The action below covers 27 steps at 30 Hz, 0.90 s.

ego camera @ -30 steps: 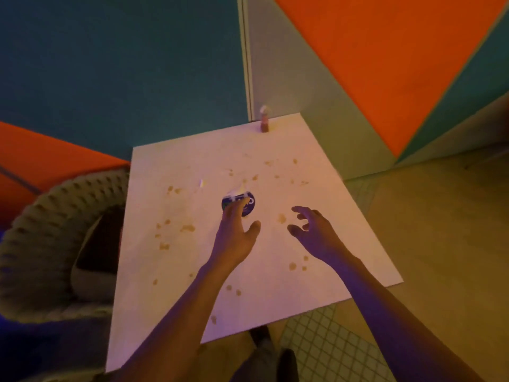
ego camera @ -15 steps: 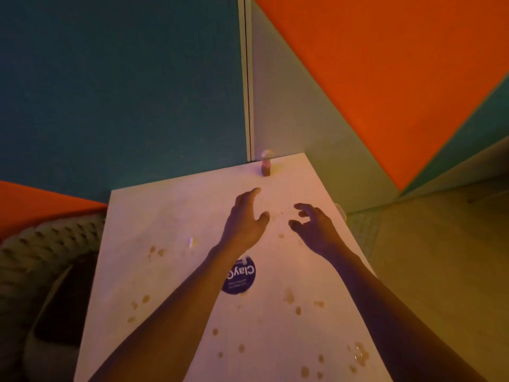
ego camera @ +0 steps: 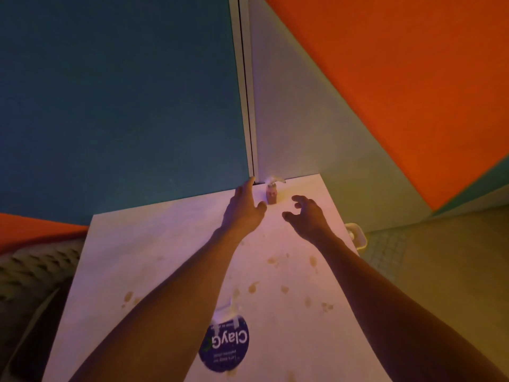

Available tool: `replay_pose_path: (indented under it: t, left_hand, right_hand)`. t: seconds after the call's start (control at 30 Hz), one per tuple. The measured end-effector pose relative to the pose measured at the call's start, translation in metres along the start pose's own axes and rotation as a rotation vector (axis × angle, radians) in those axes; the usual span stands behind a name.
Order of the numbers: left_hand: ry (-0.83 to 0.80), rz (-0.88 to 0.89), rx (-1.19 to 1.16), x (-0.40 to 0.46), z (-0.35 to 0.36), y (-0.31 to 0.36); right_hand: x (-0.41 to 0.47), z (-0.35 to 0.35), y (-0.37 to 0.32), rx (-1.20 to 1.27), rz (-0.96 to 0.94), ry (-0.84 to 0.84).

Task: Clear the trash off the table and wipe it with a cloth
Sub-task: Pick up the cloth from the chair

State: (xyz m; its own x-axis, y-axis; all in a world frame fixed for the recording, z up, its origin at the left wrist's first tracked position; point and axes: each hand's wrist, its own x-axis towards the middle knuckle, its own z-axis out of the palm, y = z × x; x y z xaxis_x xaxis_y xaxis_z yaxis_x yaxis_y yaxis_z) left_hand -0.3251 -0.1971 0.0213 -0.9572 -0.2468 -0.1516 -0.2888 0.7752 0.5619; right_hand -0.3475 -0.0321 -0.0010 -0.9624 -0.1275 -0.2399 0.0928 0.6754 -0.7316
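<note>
Both hands are up near the far edge of the tabletop (ego camera: 165,244), on either side of a small brownish bottle (ego camera: 271,194) with a pale cap that stands upright right at that edge. The left hand (ego camera: 243,209) has its fingers stretched out wide, thumb close to the bottle, holding nothing. The right hand (ego camera: 308,216) is loosely curled and spread, also empty, not touching the bottle. Brown spill spots (ego camera: 272,261) dot the middle of the tabletop. Closer to the near edge lies a round dark blue sticker (ego camera: 224,346) with a bit of white crumpled paper (ego camera: 228,311) at its top.
</note>
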Motion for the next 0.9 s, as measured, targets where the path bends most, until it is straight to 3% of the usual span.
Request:
replay_pose_path:
  t: [0.23, 0.47, 0.73, 0.9]
  left_hand:
    - [-0.036, -0.01, -0.001, 0.068, 0.033, 0.008]
    - [0.008, 0.005, -0.042, 0.11, 0.073, -0.003]
    - [0.057, -0.017, -0.08, 0.113, 0.086, -0.005]
    - [0.083, -0.011, -0.119, 0.095, 0.079, -0.001]
  right_hand:
    - [0.088, 0.023, 0.011, 0.026, 0.078, -0.065]
    - [0.131, 0.056, 0.022, -0.069, 0.029, -0.096]
    - [0.134, 0.076, 0.026, -0.227, -0.054, 0.072]
    - [0.116, 0.072, 0.025, -0.137, -0.11, 0.136]
